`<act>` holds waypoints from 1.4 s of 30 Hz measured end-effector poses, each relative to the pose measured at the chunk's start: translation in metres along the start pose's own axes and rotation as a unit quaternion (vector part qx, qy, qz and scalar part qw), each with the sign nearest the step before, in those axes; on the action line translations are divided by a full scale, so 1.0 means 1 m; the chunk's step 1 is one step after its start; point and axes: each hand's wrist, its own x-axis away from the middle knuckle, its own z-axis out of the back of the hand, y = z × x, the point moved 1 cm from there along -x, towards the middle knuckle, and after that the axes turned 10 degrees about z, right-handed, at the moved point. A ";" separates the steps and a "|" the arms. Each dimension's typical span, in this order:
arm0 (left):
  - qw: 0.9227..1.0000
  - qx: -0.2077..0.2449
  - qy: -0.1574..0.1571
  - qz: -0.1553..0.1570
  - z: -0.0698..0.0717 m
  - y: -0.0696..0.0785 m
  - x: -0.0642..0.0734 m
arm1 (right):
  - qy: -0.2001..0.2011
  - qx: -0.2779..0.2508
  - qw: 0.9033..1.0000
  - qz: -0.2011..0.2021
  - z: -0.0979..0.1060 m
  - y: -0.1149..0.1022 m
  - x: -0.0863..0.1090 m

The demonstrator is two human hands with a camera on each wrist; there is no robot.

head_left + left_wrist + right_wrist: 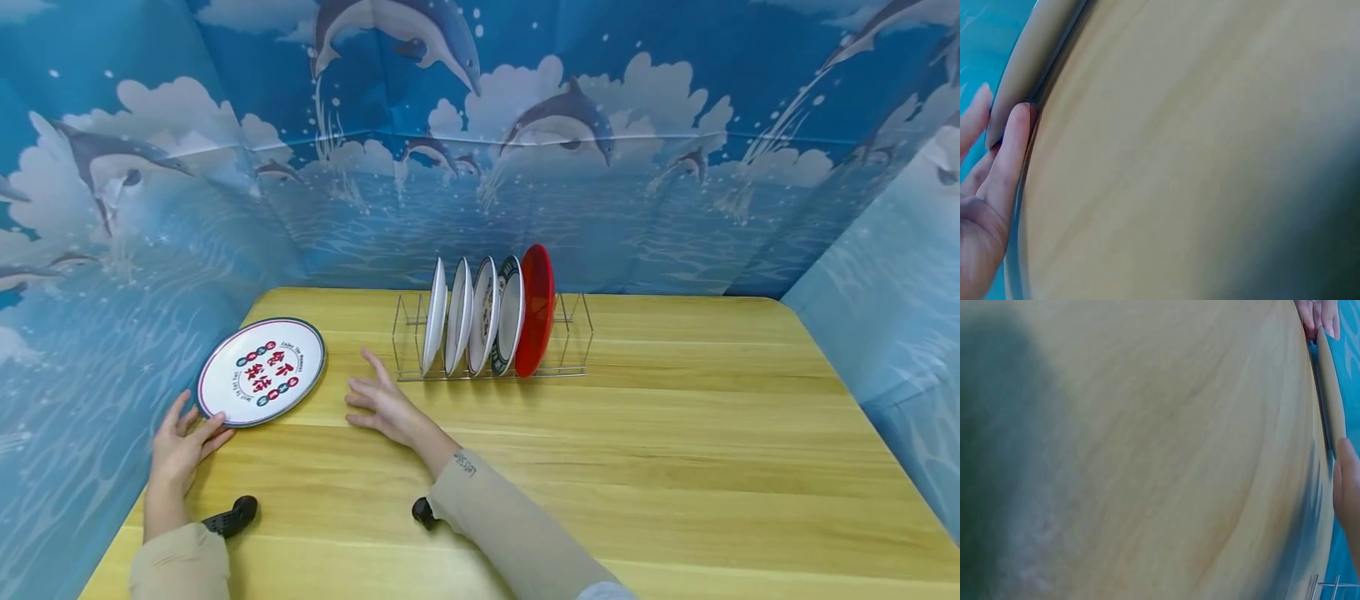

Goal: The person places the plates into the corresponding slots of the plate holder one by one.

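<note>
A white plate (247,350) with a dark rim and red characters lies face up at the left of the table. My left hand (180,446) grips its near-left edge, with the thumb over the rim. In the left wrist view, fingers (1013,144) reach under the plate's edge (1029,69), low over the wood. My right hand (386,404) is held over the table between that plate and the rack, fingers spread and holding nothing. Seen from the right wrist, the plate's side (1330,387) stretches between both hands.
A wire dish rack (573,333) stands at the back centre. Several white plates (459,317) and a red plate (536,312) stand upright in it. A dolphin-print cloth (637,208) hangs behind and beside the wooden table (712,433). Black devices (236,517) sit at both wrists.
</note>
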 end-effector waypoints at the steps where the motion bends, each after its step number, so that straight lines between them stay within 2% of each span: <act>1: 1.000 0.002 0.000 0.004 0.000 0.000 0.000 | 0.001 -0.004 1.000 -0.002 0.000 0.000 0.000; 6: 1.000 0.009 0.011 0.025 -0.001 0.001 0.001 | 0.000 -0.010 1.000 -0.011 0.000 0.000 -0.001; 10: 1.000 0.008 -0.003 0.030 -0.001 0.001 0.001 | -0.006 -0.009 1.000 -0.021 0.002 0.001 0.000; 16: 0.997 -0.034 -0.074 0.019 -0.002 0.000 0.001 | -0.020 -0.013 0.999 -0.032 0.005 0.004 0.000; 21: 0.985 -0.080 -0.148 0.027 -0.006 0.001 0.002 | -0.027 -0.015 0.999 -0.044 0.007 0.007 0.001; 24: 0.980 -0.095 -0.173 0.035 -0.010 0.002 0.002 | -0.032 -0.021 0.998 -0.049 0.007 0.008 0.001; 29: 0.980 -0.089 -0.174 0.042 -0.016 0.002 0.004 | -0.033 -0.017 0.998 -0.053 0.007 0.008 0.002; 33: 0.982 -0.080 -0.168 0.041 -0.021 0.000 0.006 | -0.024 0.013 0.999 -0.045 0.005 0.008 0.002; 39: 0.986 -0.042 -0.162 0.018 -0.033 0.005 0.015 | -0.021 0.060 0.998 0.010 -0.003 -0.002 0.003; 42: 0.986 -0.011 -0.168 -0.002 -0.042 0.011 0.022 | -0.023 0.105 0.993 0.041 -0.009 -0.010 0.005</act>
